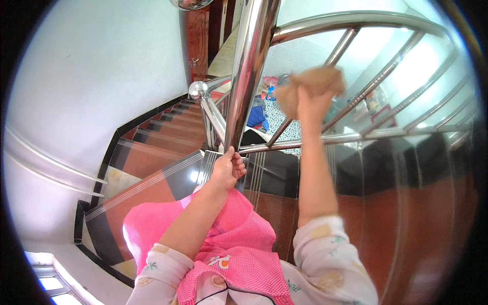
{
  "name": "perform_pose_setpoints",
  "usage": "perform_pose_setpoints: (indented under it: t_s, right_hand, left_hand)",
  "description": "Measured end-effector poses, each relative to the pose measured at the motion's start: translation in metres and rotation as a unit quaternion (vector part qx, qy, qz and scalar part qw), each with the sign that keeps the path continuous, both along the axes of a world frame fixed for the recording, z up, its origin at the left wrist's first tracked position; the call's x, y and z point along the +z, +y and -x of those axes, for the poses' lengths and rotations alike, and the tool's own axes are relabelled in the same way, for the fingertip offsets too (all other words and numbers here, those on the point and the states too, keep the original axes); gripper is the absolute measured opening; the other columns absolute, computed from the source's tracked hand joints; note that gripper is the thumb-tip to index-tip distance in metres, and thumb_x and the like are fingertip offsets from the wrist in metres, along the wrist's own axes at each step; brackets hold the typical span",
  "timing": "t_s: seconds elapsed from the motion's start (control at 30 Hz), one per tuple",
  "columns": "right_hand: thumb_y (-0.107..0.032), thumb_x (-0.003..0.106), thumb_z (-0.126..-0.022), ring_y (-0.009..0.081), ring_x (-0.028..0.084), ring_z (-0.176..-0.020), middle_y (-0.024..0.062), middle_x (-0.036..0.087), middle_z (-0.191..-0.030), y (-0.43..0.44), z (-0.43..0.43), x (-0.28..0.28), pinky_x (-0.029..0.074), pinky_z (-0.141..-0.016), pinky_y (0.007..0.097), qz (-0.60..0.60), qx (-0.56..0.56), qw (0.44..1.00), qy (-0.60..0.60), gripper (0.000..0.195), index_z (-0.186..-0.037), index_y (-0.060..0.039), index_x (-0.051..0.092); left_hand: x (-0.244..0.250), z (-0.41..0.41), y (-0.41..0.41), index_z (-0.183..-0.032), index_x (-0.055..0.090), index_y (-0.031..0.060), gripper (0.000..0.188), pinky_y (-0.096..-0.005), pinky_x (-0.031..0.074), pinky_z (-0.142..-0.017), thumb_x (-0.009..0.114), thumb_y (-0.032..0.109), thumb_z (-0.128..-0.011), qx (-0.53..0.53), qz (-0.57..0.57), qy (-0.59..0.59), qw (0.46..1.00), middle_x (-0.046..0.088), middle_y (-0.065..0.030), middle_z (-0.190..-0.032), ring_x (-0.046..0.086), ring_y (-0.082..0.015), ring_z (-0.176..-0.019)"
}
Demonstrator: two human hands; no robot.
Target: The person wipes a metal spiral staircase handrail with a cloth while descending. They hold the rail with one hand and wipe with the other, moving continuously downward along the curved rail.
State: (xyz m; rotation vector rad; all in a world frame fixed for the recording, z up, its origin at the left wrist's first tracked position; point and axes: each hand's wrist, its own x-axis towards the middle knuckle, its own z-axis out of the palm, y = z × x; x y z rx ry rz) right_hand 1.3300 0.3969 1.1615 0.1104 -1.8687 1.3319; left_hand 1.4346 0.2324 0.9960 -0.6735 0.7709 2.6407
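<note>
My right hand (314, 101) holds a crumpled brown cloth (286, 100), raised in front of the slanted metal balusters (375, 82). Both the hand and the cloth are blurred. Whether the cloth touches a baluster cannot be told. My left hand (228, 169) is closed, its fingers curled and thumb pointing up at the foot of a thick, shiny metal newel post (249, 65). Nothing shows inside that fist, and the thumb tip overlaps the post's lower end. To the right of the post run a curved metal handrail (354, 18) and a lower metal rail (343, 138).
Red-brown stairs (167, 135) with dark edging descend at the left beside a white wall (103, 68). A ball-topped post (198, 90) stands farther down. Through the railing, blue clothes (257, 117) lie on a patterned surface below. A pink checked apron (236, 228) covers my front.
</note>
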Motion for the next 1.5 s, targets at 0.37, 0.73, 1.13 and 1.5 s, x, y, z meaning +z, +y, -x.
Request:
perform_pose_setpoints:
  t_s: [0.37,0.73,1.13,1.5]
  right_hand:
    - [-0.015,0.074,-0.073,0.0229,0.056,-0.104,0.0121,0.06,-0.109,0.025,-0.008,-0.115,0.042,-0.091,0.0358,0.02,0.162,0.983,-0.086,0.048,-0.114,-0.0023,0.053]
    - [-0.014,0.068,-0.075,0.0256,0.052,-0.108,0.0173,0.052,-0.117,0.024,0.005,0.093,0.041,-0.093,0.0351,-0.012,0.104,0.992,0.073,0.061,-0.123,0.0051,0.037]
    - [-0.03,0.074,-0.07,0.0408,0.055,-0.099,0.0244,0.059,-0.104,0.009,-0.006,-0.17,0.045,-0.083,0.0463,-0.063,-0.038,0.991,-0.116,0.061,-0.117,-0.0008,0.046]
    - [-0.016,0.066,-0.078,0.0363,0.049,-0.113,0.0221,0.05,-0.123,0.026,-0.01,-0.05,0.037,-0.096,0.0423,-0.155,0.062,0.984,0.061,0.059,-0.127,0.0027,0.037]
  left_hand:
    - [-0.001,0.0,-0.003,-0.072,0.046,0.0111,0.034,-0.0305,0.038,-0.051,0.045,0.036,-0.095,0.001,0.022,-0.008,1.0,0.042,-0.0011,-0.059,0.041,-0.0157,-0.053]
    - [0.011,-0.004,0.003,-0.072,0.046,0.011,0.031,-0.0298,0.036,-0.048,0.047,0.034,-0.094,0.006,0.023,-0.014,1.0,0.041,-0.0005,-0.058,0.04,-0.0147,-0.052]
    - [0.013,-0.006,0.001,-0.071,0.043,0.0119,0.033,-0.0285,0.035,-0.05,0.044,0.035,-0.095,0.004,0.02,-0.032,0.999,0.038,0.0003,-0.058,0.037,-0.0139,-0.052]
    - [0.003,-0.008,-0.015,-0.072,0.046,0.0111,0.034,-0.0302,0.039,-0.052,0.043,0.035,-0.095,0.013,0.035,-0.024,0.999,0.043,-0.0004,-0.059,0.041,-0.0145,-0.053]
